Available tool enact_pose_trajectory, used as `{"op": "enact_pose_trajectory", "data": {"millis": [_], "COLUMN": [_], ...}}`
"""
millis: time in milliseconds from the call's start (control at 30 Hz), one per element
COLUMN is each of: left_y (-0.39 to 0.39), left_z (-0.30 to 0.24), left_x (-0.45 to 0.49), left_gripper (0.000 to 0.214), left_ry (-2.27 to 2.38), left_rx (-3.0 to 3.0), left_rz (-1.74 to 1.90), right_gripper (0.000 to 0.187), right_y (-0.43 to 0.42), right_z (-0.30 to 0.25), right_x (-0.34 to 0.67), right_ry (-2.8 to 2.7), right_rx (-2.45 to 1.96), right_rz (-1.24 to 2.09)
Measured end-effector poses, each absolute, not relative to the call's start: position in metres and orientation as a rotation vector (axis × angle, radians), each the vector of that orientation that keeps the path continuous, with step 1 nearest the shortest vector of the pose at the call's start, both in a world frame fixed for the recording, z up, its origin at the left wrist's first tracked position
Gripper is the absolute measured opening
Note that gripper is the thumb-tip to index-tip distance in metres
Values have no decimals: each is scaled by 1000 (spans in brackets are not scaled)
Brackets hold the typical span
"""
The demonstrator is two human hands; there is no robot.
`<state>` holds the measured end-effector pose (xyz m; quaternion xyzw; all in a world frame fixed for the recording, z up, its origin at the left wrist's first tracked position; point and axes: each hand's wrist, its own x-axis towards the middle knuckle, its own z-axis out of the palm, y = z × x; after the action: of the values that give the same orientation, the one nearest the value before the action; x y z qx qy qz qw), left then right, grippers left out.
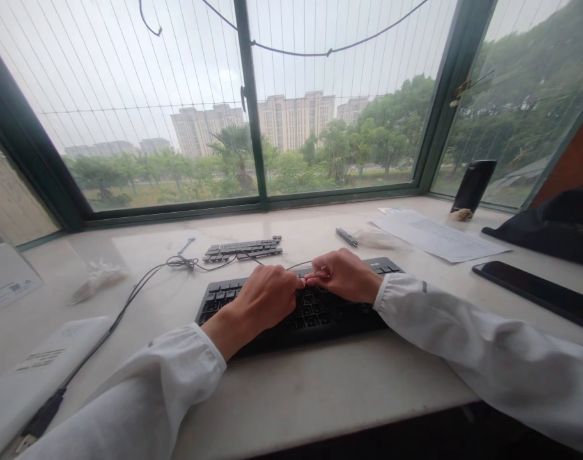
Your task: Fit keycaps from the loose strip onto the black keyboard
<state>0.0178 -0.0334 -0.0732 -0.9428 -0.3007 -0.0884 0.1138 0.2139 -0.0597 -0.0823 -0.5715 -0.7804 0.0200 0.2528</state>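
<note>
partly keyless, a wide black keyboard (pixel 315 313) under hands (pixel 267 295) close together, their grip unclear

Lit by soft grey daylight from the window (pixel 253 115) beyond the keyboard (pixel 315 311). Nearly bleaches out in the sky (pixel 291 76) above it. Shows pale sheen on the counter (pixel 320 220) behind it, near-black shade in front. Stretches at its far left and right.

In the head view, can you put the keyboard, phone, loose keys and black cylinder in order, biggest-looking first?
1. Keyboard, partly hidden
2. Phone, reaching the picture's edge
3. Loose keys and black cylinder: too alike to rank
</note>
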Motion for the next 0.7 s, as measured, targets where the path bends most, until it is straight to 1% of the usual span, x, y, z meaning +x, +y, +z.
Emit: {"op": "enact_pose_trajectory", "data": {"millis": [233, 367, 500, 600, 700], "left_y": [-34, -35, -39, -40, -36], "left_z": [-70, -69, -70, -71, -73], "left_x": [18, 18, 19, 20, 20], "left_gripper": [29, 28, 34, 32, 28], "left_ry": [-794, -747, -700, -699, -772], "left_rx": [-2757, -2745, -2732, -2728, -2738], "left_rz": [-208, -200, -193, -181, -237], "right_gripper": [34, 24, 17, 16, 21], "right_y": [-62, -68, -73, -74, -71], "right_z": [-80, -80, -80, -80, -81], "right_x": [212, 210, 209, 209, 210], "right_ry": [-2240, -2361, -2441, -2439, -2371], "right_rx": [-1461, -1419, -1455, -1487, -1455], "right_rz": [2, -100, -86, -60, -15]}}
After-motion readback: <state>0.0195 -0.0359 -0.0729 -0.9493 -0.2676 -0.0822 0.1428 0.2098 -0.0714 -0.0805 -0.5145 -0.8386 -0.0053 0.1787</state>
